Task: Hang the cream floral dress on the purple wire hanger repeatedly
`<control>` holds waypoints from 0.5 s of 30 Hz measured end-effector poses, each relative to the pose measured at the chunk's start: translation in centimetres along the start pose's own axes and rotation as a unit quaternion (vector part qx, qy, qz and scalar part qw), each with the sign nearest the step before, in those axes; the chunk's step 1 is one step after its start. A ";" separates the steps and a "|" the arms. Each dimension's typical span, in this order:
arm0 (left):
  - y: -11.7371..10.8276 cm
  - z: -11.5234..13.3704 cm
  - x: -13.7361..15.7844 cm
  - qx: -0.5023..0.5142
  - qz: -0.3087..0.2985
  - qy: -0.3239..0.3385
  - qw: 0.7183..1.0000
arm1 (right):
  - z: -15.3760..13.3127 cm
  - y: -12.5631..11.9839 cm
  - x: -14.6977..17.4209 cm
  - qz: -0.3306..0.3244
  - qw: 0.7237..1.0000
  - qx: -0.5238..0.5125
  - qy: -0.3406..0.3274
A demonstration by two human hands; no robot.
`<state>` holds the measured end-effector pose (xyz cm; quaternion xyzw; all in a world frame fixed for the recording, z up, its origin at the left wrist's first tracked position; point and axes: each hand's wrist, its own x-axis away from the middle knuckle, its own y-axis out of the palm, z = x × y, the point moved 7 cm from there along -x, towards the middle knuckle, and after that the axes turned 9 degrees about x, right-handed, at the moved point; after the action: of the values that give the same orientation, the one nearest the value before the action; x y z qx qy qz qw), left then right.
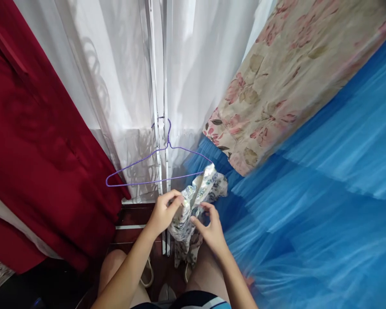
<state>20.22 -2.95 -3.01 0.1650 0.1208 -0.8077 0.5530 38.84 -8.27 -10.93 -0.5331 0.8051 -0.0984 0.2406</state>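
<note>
A purple wire hanger [133, 165] hangs by its hook at a white metal stand. Over its right end sits a small floral garment [209, 182], white with bluish and grey print, its lower part hanging down in folds. My left hand [163, 213] pinches the garment's left upper edge between thumb and fingers. At the garment's right side is my right hand [214, 227], thumb and forefinger apart and close against the cloth; any fabric under the fingertips is hidden. The hanger's left end is bare.
White metal poles [162, 86] rise in front of a white curtain [202, 64]. Red cloth [51, 128] hangs at left. A beige floral fabric [270, 98] and blue tulle [309, 206] fill the right. My knees and dark red flooring [131, 236] lie below.
</note>
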 end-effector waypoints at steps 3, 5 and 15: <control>1.9 0.7 0.3 -0.091 -0.025 0.026 0.995 | -4.1 4.6 1.3 -0.229 0.968 -0.082 -0.059; 2.2 -0.1 0.8 -0.100 -0.046 0.019 0.994 | -5.2 6.5 1.8 -0.302 0.942 -0.143 -0.038; -6.9 -10.2 10.6 -0.113 -0.181 -0.262 0.941 | -6.7 5.5 0.6 -0.423 0.879 -0.218 0.032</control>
<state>11.57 -5.62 -16.54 -0.1402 0.0898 -0.8899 0.4247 30.91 -7.22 -7.59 -0.8584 0.5113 -0.0300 0.0275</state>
